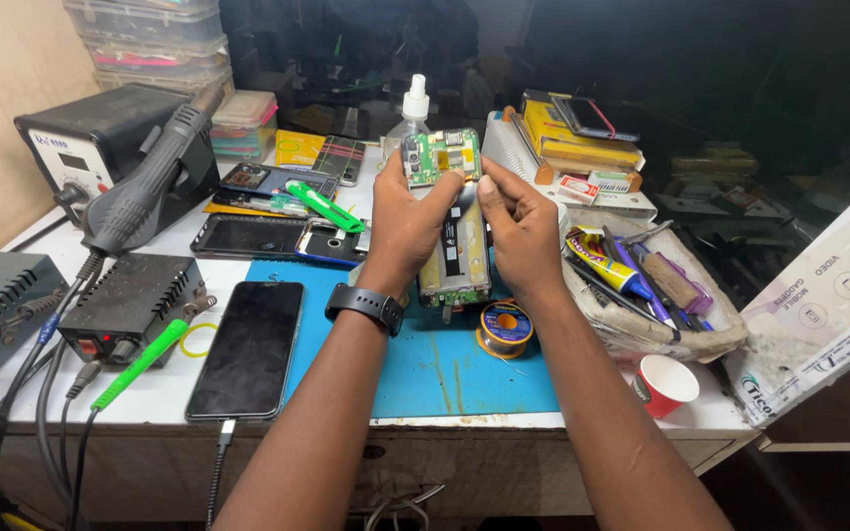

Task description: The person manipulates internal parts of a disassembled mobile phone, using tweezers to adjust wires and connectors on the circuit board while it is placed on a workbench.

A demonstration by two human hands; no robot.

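Both hands are raised over the white worktop (150, 398), above a blue rectangular work mat (445, 369) that covers its middle. The left hand (407, 218), with one black watch (365, 306) on its wrist, is closed on the left edge of an opened phone body with a bare metal frame (456, 254), thumb resting near the top. The right hand (521, 228) is closed on the right edge of the same body, its fingertips pressing a green circuit board (442, 154) that sits at the upper end of the body. The phone body stands nearly upright, tilted slightly back, held clear of the mat.

One spool of solder wire (504, 328) lies on the mat just right of the phone body's lower end. One black smartphone with a dark screen (247, 349) lies flat at the mat's left edge, a cable plugged into its near end. Behind it lie two more dark phone parts: a flat screen panel (245, 236) and a rear housing with camera holes (277, 181), with one green utility knife (324, 206) across them. One hot-air handpiece (145, 187) leans on its black station (100, 133) at the far left. One small black power box (130, 303) sits nearer, with one green-handled tool (140, 362) beside it. One clear spray bottle (411, 113) stands behind the hands. At the right, one shallow tray of tubes and tools (641, 295) and one red paper cup (663, 384) rest near the edge.
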